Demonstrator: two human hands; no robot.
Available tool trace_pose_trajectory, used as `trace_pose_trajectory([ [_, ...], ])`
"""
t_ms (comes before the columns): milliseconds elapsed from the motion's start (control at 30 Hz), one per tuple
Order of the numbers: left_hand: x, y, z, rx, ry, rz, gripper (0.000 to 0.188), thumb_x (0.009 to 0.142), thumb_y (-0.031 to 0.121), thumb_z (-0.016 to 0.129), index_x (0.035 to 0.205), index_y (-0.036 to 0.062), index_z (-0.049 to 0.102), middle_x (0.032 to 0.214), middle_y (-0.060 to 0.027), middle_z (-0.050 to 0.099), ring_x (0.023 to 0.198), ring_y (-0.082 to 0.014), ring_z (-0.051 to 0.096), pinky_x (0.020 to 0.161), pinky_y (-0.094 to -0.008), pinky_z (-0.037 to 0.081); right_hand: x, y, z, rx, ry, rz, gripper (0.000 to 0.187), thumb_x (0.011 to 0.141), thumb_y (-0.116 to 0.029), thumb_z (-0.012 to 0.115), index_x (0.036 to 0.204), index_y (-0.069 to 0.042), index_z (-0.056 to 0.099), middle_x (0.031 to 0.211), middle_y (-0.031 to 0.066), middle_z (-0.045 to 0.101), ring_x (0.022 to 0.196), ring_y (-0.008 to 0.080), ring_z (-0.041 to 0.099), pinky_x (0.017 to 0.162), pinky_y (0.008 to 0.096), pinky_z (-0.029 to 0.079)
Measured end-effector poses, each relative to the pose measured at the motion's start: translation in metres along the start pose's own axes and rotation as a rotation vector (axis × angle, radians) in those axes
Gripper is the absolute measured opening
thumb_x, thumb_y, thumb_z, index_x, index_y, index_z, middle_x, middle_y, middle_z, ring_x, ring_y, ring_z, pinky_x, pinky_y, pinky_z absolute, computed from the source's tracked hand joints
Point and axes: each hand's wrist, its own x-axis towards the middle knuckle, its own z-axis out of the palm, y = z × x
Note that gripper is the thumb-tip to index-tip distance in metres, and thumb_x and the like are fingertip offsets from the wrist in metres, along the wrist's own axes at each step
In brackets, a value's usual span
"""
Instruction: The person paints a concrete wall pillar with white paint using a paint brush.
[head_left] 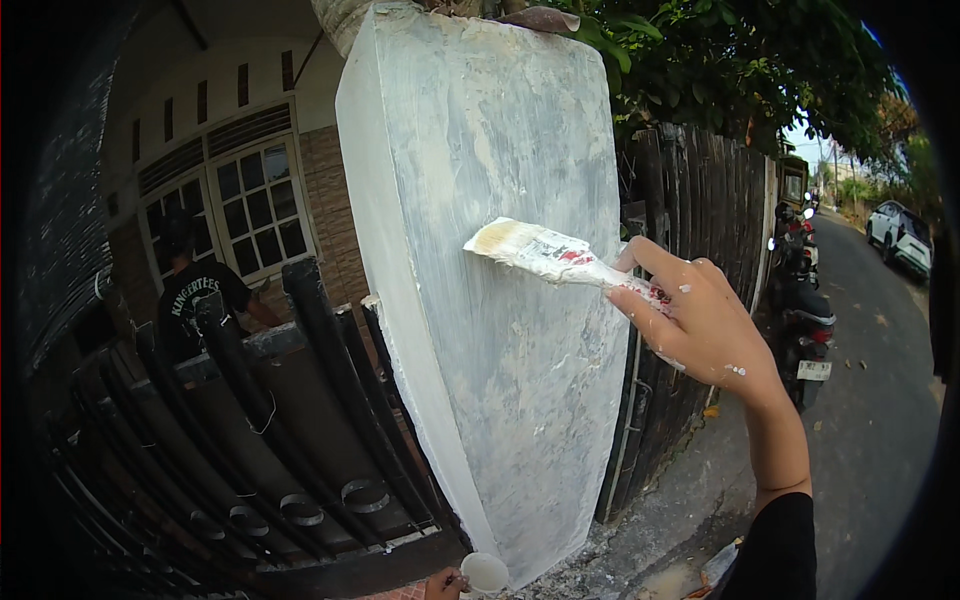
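The right hand (705, 315) has its fingers round a flat, white-smeared wooden-shaped paintbrush (545, 252) before a tall grey-white pillar (510, 400); the left hand (443, 584) grips a small round white cup (485, 572). Tilting the cup could make a spill.

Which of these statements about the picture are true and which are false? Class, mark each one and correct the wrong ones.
1. The right hand grips a paintbrush by its handle. True.
2. The left hand is empty. False: the left hand holds a round white container.
3. White specks mark the right hand. True.
4. The paintbrush's bristles point to the picture's right. False: they point left.
5. The white car is left of the pillar. False: the white car is on the pillar's right.
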Motion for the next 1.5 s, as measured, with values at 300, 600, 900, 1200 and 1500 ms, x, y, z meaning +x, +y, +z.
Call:
trace_pose_trajectory([
  [300, 0.010, 0.022, -0.009, -0.052, -0.076, 0.038, 0.010, 0.076, 0.004, 0.046, 0.067, 0.0016, 0.049, 0.057, -0.0035, 0.049, 0.057, -0.0123, 0.049, 0.054, -0.0264, 0.041, 0.065, -0.040, 0.011, -0.092, 0.369, -0.162, 0.023, 0.084, -0.023, 0.045, 0.087, 0.000, 0.046, 0.049, 0.0131, 0.047, 0.040, 0.0214, 0.044, 0.045, 0.0314, 0.036],
  [600, 0.026, -0.001, -0.039, -0.089, -0.151, 0.014, 0.010, 0.077, 0.005, 0.047, 0.067, 0.0021, 0.050, 0.058, -0.0037, 0.050, 0.057, -0.0122, 0.049, 0.054, -0.0257, 0.040, -0.044, -0.064, 0.051, -0.170, -0.224, 0.113, 0.022, 0.083, -0.017, 0.046, 0.098, -0.001, 0.042, 0.046, 0.0171, 0.049, 0.042, 0.0335, 0.051, 0.043, 0.0406, 0.039],
  [900, 0.031, -0.009, -0.067, -0.095, -0.262, 0.045, 0.008, 0.075, 0.004, 0.047, 0.068, 0.0022, 0.050, 0.058, -0.0054, 0.050, 0.056, -0.0131, 0.049, 0.054, -0.0260, 0.040, 0.034, -0.062, 0.002, -0.107, 0.402, 0.079, 0.024, 0.085, -0.026, 0.043, 0.082, -0.002, 0.044, 0.052, 0.0059, 0.039, 0.049, 0.0137, 0.035, 0.049, 0.0292, 0.032],
  [1200, 0.030, -0.058, -0.083, 0.034, -0.289, 0.024, 0.011, 0.080, 0.009, 0.047, 0.072, 0.0049, 0.053, 0.060, -0.0062, 0.051, 0.056, -0.0144, 0.049, 0.053, -0.0268, 0.042, -0.064, -0.051, 0.102, -0.003, -0.030, 0.329, 0.020, 0.079, -0.018, 0.053, 0.089, -0.001, 0.051, 0.054, 0.0191, 0.051, 0.048, 0.0312, 0.054, 0.049, 0.0333, 0.040],
  [1500, 0.031, -0.011, -0.096, 0.041, -0.356, -0.074, 0.009, 0.072, 0.006, 0.057, 0.068, -0.0005, 0.052, 0.056, -0.0021, 0.050, 0.053, -0.0068, 0.047, 0.049, -0.0224, 0.037, -0.021, -0.075, 0.024, 0.033, 0.321, 0.341, 0.019, 0.083, -0.022, 0.050, 0.084, -0.003, 0.049, 0.054, 0.0009, 0.039, 0.051, 0.0051, 0.034, 0.046, 0.0229, 0.028],
])
